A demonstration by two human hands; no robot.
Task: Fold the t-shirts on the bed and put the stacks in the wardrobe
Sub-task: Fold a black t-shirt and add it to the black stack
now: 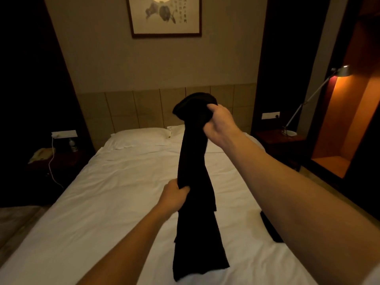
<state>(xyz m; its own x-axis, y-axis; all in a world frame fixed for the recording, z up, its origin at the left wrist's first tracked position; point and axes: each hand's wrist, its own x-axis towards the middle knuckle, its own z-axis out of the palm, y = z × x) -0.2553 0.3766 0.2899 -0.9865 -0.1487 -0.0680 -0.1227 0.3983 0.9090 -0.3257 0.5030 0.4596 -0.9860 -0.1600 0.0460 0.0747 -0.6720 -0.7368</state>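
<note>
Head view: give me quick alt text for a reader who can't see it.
Both hands hold a black t-shirt up over a white bed: the right hand grips its bunched top, the left hand grips it lower down. Another dark garment lies on the sheet under the right forearm.

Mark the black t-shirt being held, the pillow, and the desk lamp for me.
black t-shirt (194, 161): head view, hanging middle section.
pillow (139, 137): head view, centre of its top face.
desk lamp (342, 71): head view, metal shade.
</note>
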